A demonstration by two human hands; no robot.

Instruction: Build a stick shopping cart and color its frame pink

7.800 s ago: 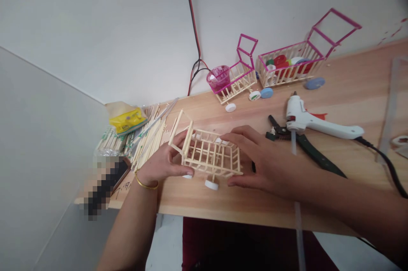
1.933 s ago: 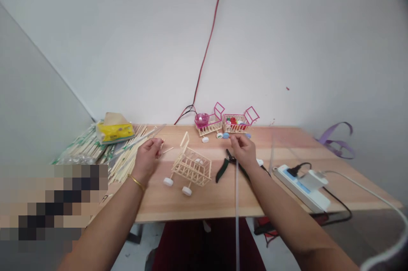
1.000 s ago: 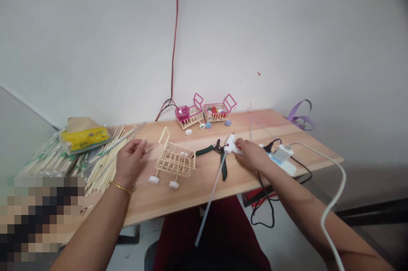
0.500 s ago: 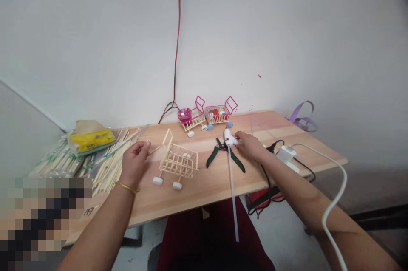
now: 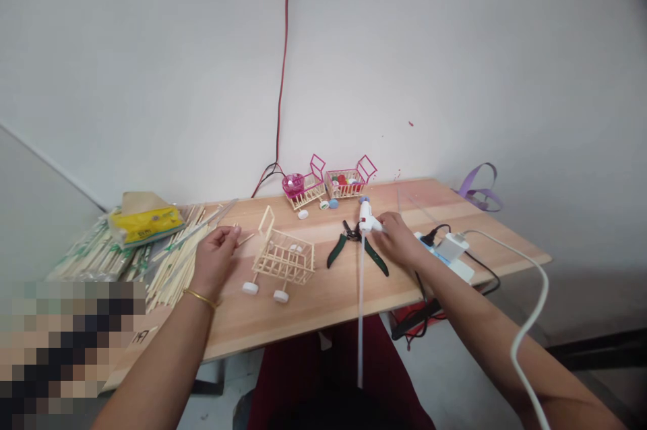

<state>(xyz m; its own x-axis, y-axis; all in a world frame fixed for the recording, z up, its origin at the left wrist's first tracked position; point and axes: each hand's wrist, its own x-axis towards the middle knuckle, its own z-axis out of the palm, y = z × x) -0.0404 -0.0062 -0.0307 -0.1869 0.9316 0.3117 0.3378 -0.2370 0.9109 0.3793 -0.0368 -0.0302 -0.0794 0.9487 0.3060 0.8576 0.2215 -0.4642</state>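
Observation:
My left hand [image 5: 218, 253] is closed in a pinch on a short wooden stick [image 5: 246, 239] that pokes out to the right of the fingertips. Beside it stands a small cart of bare wooden sticks [image 5: 286, 256] with white wheels and a raised handle. My right hand [image 5: 398, 236] is wrapped round the handle of a white hot glue gun [image 5: 367, 216]. From the gun's back end a long, clear glue stick [image 5: 360, 309] runs down past the table's front edge. Green-handled pruning shears [image 5: 377, 258] lie opened on the table, just left of the gun and partly behind it.
Two small carts with magenta trim, a left one [image 5: 306, 195] and a right one [image 5: 346, 182], stand by the wall. Loose sticks [image 5: 174, 278] and a yellow packet [image 5: 146, 220] lie at left. A power strip [image 5: 455, 265] with plugs and cables sits at right, near purple ribbon [image 5: 475, 187].
My right hand has turned the glue gun slightly and shifted it a little, and the glue stick now hangs more nearly straight down. My left hand has barely moved.

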